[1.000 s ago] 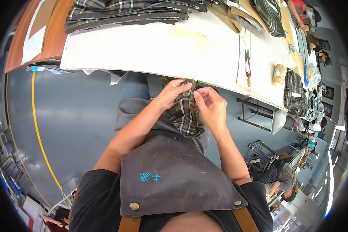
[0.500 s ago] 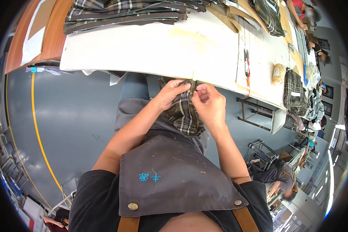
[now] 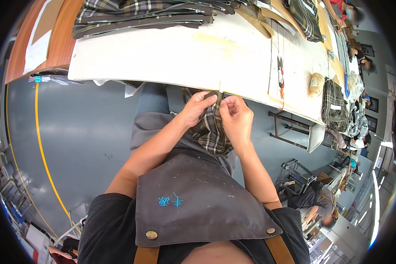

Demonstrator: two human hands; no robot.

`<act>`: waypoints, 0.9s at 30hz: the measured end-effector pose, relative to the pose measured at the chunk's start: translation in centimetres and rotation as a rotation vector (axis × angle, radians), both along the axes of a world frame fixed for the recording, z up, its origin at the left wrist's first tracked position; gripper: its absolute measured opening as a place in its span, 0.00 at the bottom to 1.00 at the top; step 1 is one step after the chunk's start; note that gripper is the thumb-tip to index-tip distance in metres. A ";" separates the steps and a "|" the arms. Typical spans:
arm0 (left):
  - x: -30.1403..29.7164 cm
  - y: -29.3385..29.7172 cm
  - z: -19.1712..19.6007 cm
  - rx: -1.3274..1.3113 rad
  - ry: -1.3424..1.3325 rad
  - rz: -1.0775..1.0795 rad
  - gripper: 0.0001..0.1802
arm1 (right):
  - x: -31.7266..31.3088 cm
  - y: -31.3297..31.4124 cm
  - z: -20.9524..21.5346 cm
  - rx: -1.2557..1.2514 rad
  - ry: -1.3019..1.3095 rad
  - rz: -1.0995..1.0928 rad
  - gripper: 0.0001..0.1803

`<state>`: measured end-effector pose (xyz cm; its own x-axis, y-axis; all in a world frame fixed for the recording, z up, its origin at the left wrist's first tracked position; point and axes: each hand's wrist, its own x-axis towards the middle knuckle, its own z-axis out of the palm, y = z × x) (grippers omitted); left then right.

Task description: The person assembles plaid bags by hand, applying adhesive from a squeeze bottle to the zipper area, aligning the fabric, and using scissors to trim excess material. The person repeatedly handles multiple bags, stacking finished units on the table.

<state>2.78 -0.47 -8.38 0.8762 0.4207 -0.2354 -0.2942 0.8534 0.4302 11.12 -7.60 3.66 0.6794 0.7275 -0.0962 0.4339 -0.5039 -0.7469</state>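
A dark plaid cloth piece (image 3: 212, 138) with white and tan lines hangs over my lap at the table's front edge. My left hand (image 3: 197, 109) grips its upper end, thumb on top and fingers beneath. On the other side of the cloth's narrow dark edge, my right hand (image 3: 236, 115) is closed in a pinch, thumb against forefinger. Those fingertips touch or nearly touch the edge; what lies between them is too small to make out. A thin yellowish strip (image 3: 220, 86) stands just beyond the cloth, at the table edge.
The white table (image 3: 163, 57) spans the front. Stacked plaid pieces with zippers (image 3: 149, 20) lie at its far left. To the right are small red-and-black snips (image 3: 280, 72), a tan thread cone (image 3: 316, 84) and folded plaid cloth (image 3: 335, 105). A person (image 3: 314, 200) sits at lower right.
My right hand has shifted slightly left and closer to the cloth edge, its fingers drawn more tightly together. My left hand keeps its hold, almost unmoved.
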 end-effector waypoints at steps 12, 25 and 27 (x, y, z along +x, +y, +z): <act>0.3 -0.4 -0.6 0.051 0.017 0.036 0.16 | -0.4 -0.3 -1.6 0.138 -0.016 -0.044 0.06; 0.3 -0.4 -0.5 0.062 0.027 0.054 0.17 | -0.1 0.9 -2.4 0.128 -0.044 -0.074 0.07; 0.3 -0.3 -0.3 0.052 0.023 0.051 0.17 | 0.1 0.6 -3.0 0.150 0.041 -0.085 0.06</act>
